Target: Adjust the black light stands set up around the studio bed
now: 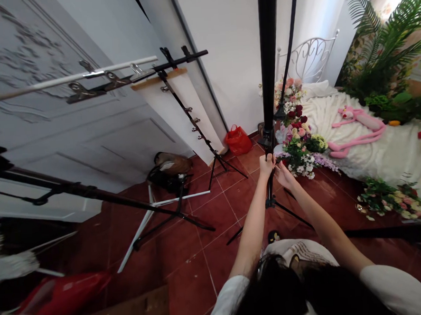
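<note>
A tall black light stand (269, 54) rises upright in front of me, its tripod legs spread over the tiled floor. Closed around its pole just below a black collar is my left hand (267, 165). My right hand (285, 175) is at the right side of the same pole, a little lower, with its fingers curled against it. Its fingertips are partly hidden, so any knob they grip cannot be made out. A thin black rod (289, 43) hangs beside the pole, ending in a dark tip just above my right hand.
Flowers (298, 133) line a bed with a cream cover (403, 155) and a pink plush toy (363, 119). A backdrop stand (189, 113) with clips, a red bag (238, 140) and another black stand (109, 194) are on the left. Cardboard (141, 309) lies at bottom left.
</note>
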Motion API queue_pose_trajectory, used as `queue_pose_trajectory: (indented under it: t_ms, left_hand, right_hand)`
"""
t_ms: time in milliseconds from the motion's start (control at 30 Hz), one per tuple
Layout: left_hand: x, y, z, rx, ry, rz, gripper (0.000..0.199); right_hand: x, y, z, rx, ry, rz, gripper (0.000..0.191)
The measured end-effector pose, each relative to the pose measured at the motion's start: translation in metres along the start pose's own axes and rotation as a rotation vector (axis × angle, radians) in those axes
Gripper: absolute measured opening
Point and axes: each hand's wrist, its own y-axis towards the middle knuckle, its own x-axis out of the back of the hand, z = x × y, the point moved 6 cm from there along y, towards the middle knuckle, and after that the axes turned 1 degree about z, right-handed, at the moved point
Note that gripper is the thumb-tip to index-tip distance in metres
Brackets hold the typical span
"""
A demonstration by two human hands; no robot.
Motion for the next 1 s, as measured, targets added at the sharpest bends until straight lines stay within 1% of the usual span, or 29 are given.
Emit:
queue_pose_trajectory:
  t_ms: [167, 267, 333, 433, 533, 633, 767, 933, 1000]
  left_hand:
    - [0.000, -0.001, -0.002, -0.018, -0.011, 0.005, 0.089]
    - [0.000, -0.001, -0.001, -0.015, -0.014, 0.006, 0.090]
    - [0.000, -0.001, 0.001, -0.001, -0.010, 0.006, 0.090]
    - [0.001, 0.000, 0.005, 0.008, -0.005, 0.003, 0.090]
    - [0.001, 0.001, 0.008, 0.006, 0.001, 0.005, 0.088]
    - [0.001, 0.001, 0.008, -0.010, 0.005, 0.003, 0.087]
    - [0.000, 0.001, 0.006, -0.025, 0.004, 0.011, 0.087]
    - [-0.001, 0.001, 0.005, -0.031, 0.006, 0.017, 0.089]
    - [-0.001, 0.002, 0.006, -0.036, 0.009, 0.012, 0.089]
  right_hand:
    - [-0.005, 0.007, -0.006, 0.007, 0.060, 0.013, 0.051]
    - [-0.003, 0.013, -0.007, 0.045, 0.055, -0.052, 0.052]
    - [0.002, 0.017, -0.004, 0.124, 0.001, -0.128, 0.054]
    - [0.008, 0.023, 0.003, 0.255, -0.106, -0.208, 0.061]
    - [0.014, 0.026, 0.010, 0.322, -0.226, -0.275, 0.068]
    - [0.016, 0.025, 0.021, 0.354, -0.335, -0.344, 0.070]
    - [0.015, 0.020, 0.034, 0.347, -0.436, -0.453, 0.068]
    - [0.012, 0.014, 0.046, 0.249, -0.558, -0.607, 0.056]
    - [0.009, 0.013, 0.051, 0.226, -0.574, -0.641, 0.055]
